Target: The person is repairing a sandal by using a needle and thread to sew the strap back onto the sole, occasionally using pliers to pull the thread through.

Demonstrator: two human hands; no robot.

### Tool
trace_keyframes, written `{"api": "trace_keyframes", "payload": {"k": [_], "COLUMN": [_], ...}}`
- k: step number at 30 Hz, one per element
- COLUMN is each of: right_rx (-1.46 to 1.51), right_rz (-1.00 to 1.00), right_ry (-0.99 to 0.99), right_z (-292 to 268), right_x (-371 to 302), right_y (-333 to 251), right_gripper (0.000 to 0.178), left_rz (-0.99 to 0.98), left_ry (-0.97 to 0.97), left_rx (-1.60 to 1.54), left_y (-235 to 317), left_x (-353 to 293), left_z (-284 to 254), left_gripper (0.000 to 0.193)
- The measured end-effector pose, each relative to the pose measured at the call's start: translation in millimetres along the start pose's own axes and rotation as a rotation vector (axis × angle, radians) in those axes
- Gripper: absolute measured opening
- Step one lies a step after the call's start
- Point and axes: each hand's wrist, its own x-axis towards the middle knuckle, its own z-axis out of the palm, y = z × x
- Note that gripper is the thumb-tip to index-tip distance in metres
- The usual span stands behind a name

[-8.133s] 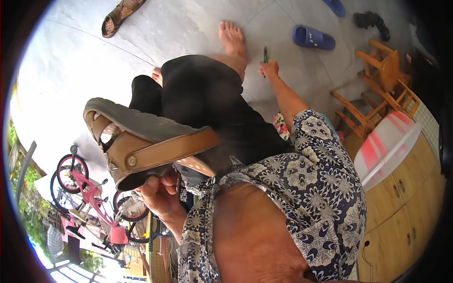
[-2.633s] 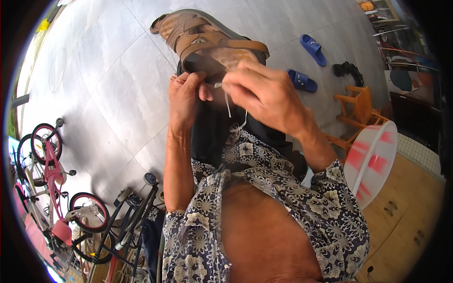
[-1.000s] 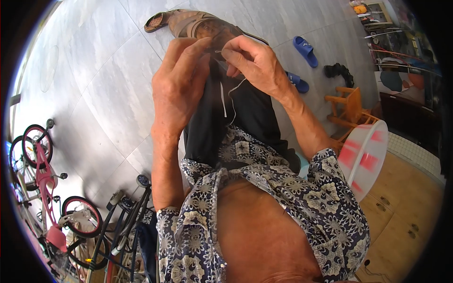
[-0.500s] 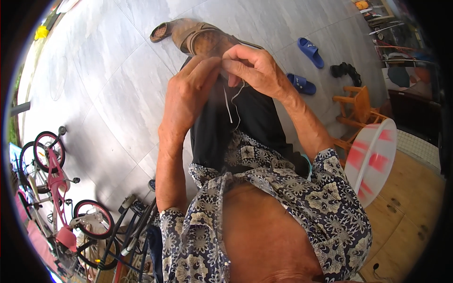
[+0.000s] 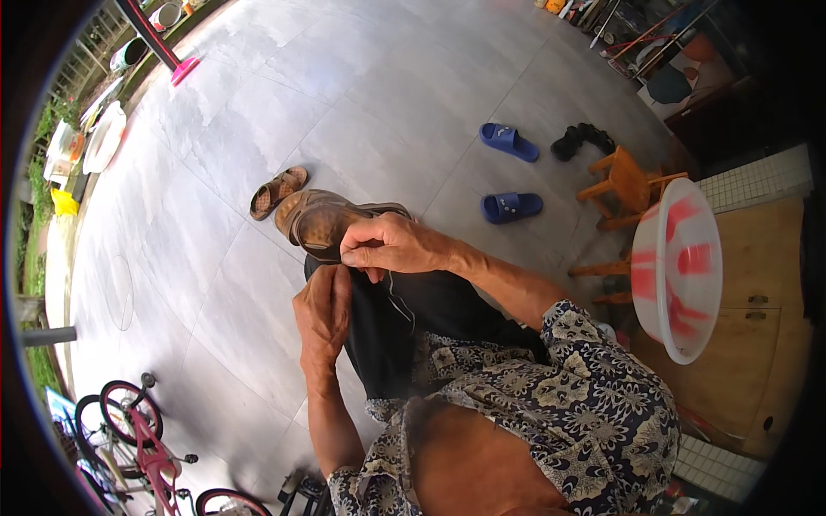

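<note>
My left hand (image 5: 322,311) and my right hand (image 5: 387,245) meet at their fingertips above my lap, both closed in a pinch. From under the right hand a thin white thread (image 5: 397,301) hangs in a loose curve over my black trousers (image 5: 447,297). Between the left fingertips, whatever is held is too small to make out. Just beyond the hands is a brown sandal (image 5: 323,225) on my foot, partly covered by the right hand.
Another brown sandal (image 5: 278,191) lies on the grey tiled floor (image 5: 344,112). To the right are blue slippers (image 5: 511,207), black footwear (image 5: 585,139), a wooden stool (image 5: 621,185) and a red-and-white plastic basin (image 5: 680,271). A pink bicycle (image 5: 151,451) stands lower left.
The view has swung, so the hands appear lower and further left, with more of the floor showing. Both hands stay pinched together, and the thread still hangs from the right one.
</note>
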Motion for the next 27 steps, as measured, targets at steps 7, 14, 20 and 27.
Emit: {"api": "trace_keyframes", "payload": {"k": [7,14,20,27], "right_rx": [0.017,-0.055,-0.139,-0.165], "right_rz": [-0.028,-0.068,-0.091,-0.079], "right_ry": [0.087,0.120,0.135,0.159], "right_z": [9,16,18,22], "right_x": [0,3,4,5], "right_y": [-1,3,-1,2], "right_gripper": [0.023,0.022,0.021,0.019], "left_rz": [-0.202,-0.514,-0.650,-0.657], "left_ry": [0.076,0.094,0.128,0.130], "left_rx": [-0.311,-0.709,-0.954,-0.965], "left_y": [-2,-2,7,3], "left_x": [-1,0,-1,-8], "left_z": [11,15,17,21], "left_gripper": [0.036,0.051,0.045,0.047]}}
